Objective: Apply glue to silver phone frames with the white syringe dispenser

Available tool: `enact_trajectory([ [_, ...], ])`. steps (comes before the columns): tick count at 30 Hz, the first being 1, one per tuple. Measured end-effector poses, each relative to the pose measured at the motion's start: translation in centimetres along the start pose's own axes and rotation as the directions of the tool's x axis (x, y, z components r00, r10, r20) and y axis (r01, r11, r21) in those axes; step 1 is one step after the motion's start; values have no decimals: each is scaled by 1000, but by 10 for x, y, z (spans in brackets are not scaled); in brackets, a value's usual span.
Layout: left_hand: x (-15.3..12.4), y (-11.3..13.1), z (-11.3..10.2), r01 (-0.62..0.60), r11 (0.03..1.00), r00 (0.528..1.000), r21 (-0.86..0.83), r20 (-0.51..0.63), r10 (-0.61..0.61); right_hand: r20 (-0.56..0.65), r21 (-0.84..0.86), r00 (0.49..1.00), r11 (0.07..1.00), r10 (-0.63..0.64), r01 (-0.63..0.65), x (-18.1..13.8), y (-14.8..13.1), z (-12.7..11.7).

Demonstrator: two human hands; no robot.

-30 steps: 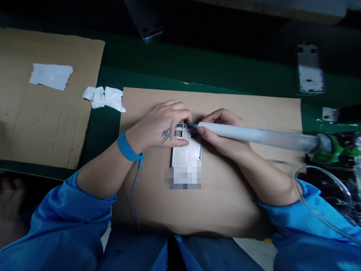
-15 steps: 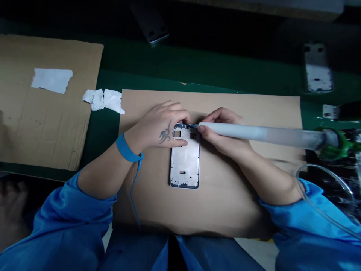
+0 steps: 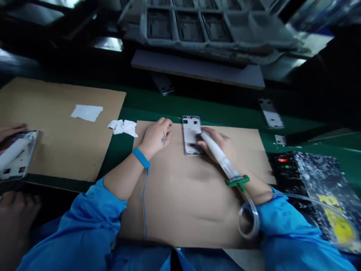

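Observation:
A silver phone frame (image 3: pixel 189 135) lies face up across the far edge of a brown cardboard sheet (image 3: pixel 180 203). My left hand (image 3: pixel 157 137) rests on the cardboard left of the frame, apart from it. Its fingers curl loosely with a gap to the thumb, and nothing shows in them. My right hand (image 3: pixel 222 145) grips a white dispensing syringe (image 3: pixel 216 150), tilted, tip toward the frame's right edge. Those fingers lie beside or on that edge; contact is unclear. A green cap (image 3: pixel 237 181) with a clear hose (image 3: pixel 255 222) closes the syringe's rear end.
Other phone frames (image 3: pixel 271 114) lie on the green bench. White tape pieces (image 3: pixel 129 128) lie left of the cardboard. A dark controller box (image 3: pixel 310 188) stands at right. Trays (image 3: pixel 217 43) sit on a shelf ahead. At left, another person's hand (image 3: pixel 11 131) is near another frame (image 3: pixel 21 158).
My left hand has let go of the phone frame and moved left. The frame now sits farther away on the cardboard. The syringe has swung its rear end toward me. The view has tilted up.

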State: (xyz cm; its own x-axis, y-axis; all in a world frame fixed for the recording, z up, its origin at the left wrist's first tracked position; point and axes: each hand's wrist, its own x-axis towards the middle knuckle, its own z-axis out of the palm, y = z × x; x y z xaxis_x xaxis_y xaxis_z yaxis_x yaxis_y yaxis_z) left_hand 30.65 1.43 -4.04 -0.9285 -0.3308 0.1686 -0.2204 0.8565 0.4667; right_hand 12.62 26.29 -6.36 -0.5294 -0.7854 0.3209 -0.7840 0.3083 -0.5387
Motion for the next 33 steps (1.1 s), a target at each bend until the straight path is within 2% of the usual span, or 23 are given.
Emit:
enact_trajectory([
  [4,-2,5,-1,-20,999,999,44,33,19,-77,-164,977,964,201,-211,43,46,-21],
  [6,-2,7,-1,-16,998,999,59,48,13,-136,-200,965,948,225,-249,64,52,-25],
  [8,-3,9,-1,-12,997,998,72,66,7,-129,-189,974,959,189,-211,81,42,-18],
  [11,-4,13,0,-4,996,996,87,85,-3,49,-115,986,982,157,-150,112,7,13],
  [13,-4,14,0,4,995,996,99,91,-13,111,-85,976,981,186,-177,140,-17,39],
  [15,-5,15,-1,12,994,995,110,101,-23,81,-77,964,966,254,-248,172,-34,62],
  [18,-7,16,-1,22,993,992,117,122,-36,71,-82,921,922,383,-377,209,-46,87],
  [20,-8,15,0,25,993,990,116,136,-41,86,-93,908,911,410,-402,223,-48,97],
  [24,-9,16,4,29,993,988,115,150,-47,82,-102,912,914,402,-394,230,-48,100],
  [27,-10,17,3,61,990,988,129,130,-78,58,-101,904,904,423,-416,220,-45,82],
  [30,-12,17,-3,155,975,984,161,60,-166,33,-83,895,894,444,-441,195,-35,52],
  [33,-12,15,-11,255,951,967,175,-19,-255,5,-37,885,885,465,-465,149,-21,22],
])
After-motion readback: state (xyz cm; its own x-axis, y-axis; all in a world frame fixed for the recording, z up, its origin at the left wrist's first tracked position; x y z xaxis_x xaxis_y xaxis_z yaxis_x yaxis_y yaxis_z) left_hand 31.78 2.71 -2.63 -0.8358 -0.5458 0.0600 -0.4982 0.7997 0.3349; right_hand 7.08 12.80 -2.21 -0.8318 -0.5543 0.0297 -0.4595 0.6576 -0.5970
